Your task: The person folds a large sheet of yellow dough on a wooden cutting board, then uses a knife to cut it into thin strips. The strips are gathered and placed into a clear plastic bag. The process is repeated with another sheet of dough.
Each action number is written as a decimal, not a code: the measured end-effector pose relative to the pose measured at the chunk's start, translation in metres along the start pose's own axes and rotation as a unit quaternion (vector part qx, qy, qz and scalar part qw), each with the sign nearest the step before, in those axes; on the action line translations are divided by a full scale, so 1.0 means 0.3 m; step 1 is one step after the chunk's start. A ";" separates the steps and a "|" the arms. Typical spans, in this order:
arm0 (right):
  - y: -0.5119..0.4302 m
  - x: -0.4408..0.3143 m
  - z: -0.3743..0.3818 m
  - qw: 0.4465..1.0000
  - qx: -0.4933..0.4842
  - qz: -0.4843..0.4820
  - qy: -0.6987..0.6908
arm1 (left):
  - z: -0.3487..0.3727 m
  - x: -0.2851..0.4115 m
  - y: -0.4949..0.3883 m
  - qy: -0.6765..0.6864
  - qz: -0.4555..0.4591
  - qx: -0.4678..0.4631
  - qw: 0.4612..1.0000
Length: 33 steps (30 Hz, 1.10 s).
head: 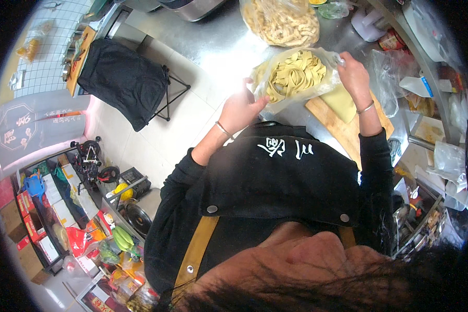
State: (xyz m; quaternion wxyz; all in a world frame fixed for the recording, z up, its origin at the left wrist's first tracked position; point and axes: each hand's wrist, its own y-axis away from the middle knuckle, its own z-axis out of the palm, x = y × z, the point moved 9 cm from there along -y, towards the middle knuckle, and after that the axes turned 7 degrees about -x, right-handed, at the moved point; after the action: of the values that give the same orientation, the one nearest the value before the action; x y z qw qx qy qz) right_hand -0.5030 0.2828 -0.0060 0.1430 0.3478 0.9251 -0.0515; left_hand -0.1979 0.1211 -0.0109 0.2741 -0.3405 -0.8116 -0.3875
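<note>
Flat yellow noodles (298, 72) lie coiled inside a clear plastic bag (329, 84), which I hold between both hands above the steel counter. My left hand (243, 105) grips the bag's left edge, thumb on the near side. The fingers of my right hand (353, 72) are closed on the gathered plastic at the bag's right corner. Beneath and to the right of the bag, a flat yellow sheet, perhaps dough (341, 103), rests on a wooden cutting board (331, 124). Just beyond the noodles stands a larger clear bag full of pale, thick strips (282, 23).
The steel counter (218, 43) runs beyond my hands. A crumpled plastic bag (388, 78) and shelving with packages flank the right side. At left are a black folding chair (124, 80) and the tiled floor (179, 132); shelves with vegetables (123, 238) and boxes stand lower left.
</note>
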 end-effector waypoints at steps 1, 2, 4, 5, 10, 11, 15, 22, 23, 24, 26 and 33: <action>-0.014 0.048 0.023 0.999 -0.016 0.027 -0.013 | 0.014 -0.005 -0.004 0.038 0.014 -0.007 0.999; -0.027 0.075 0.015 0.997 0.000 0.028 -0.076 | 0.023 -0.004 -0.002 0.078 0.037 -0.009 0.996; -0.023 0.100 0.000 0.979 0.019 0.080 -0.188 | 0.009 0.002 0.002 0.209 0.087 -0.002 0.974; -0.011 0.043 -0.028 0.964 0.040 0.035 -0.259 | -0.017 0.006 0.004 0.298 0.115 0.007 0.948; 0.113 -0.479 -0.175 0.876 0.080 -0.226 -0.418 | -0.246 0.067 0.002 0.473 0.248 0.058 0.843; 0.155 -0.617 -0.186 0.880 0.034 -0.323 -0.348 | -0.282 0.081 0.009 0.465 0.261 0.059 0.844; 0.010 -0.541 -0.198 0.907 -0.059 -0.141 -0.392 | -0.283 0.113 0.069 0.361 0.252 0.007 0.898; 0.080 -0.179 -0.084 0.949 -0.015 -0.060 -0.310 | -0.176 0.103 0.154 0.260 0.230 -0.090 0.934; 0.111 -0.167 -0.085 0.942 0.021 -0.070 -0.327 | -0.186 0.115 0.159 0.222 0.247 -0.080 0.940; 0.139 -0.169 -0.098 0.932 0.055 -0.092 -0.346 | -0.196 0.128 0.166 0.178 0.262 -0.069 0.946; 0.171 -0.160 -0.086 0.916 0.053 -0.053 -0.393 | -0.212 0.161 0.175 0.110 0.288 -0.053 0.950; 0.210 -0.254 -0.222 0.917 0.166 -0.138 -0.336 | -0.245 0.303 0.195 -0.052 0.386 0.035 0.920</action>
State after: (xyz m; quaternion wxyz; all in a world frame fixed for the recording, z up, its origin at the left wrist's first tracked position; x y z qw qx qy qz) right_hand -0.4222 0.2953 0.0805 0.3773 0.1979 0.8396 -0.3369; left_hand -0.1959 0.1193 0.1197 0.3717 -0.6375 -0.6430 -0.2047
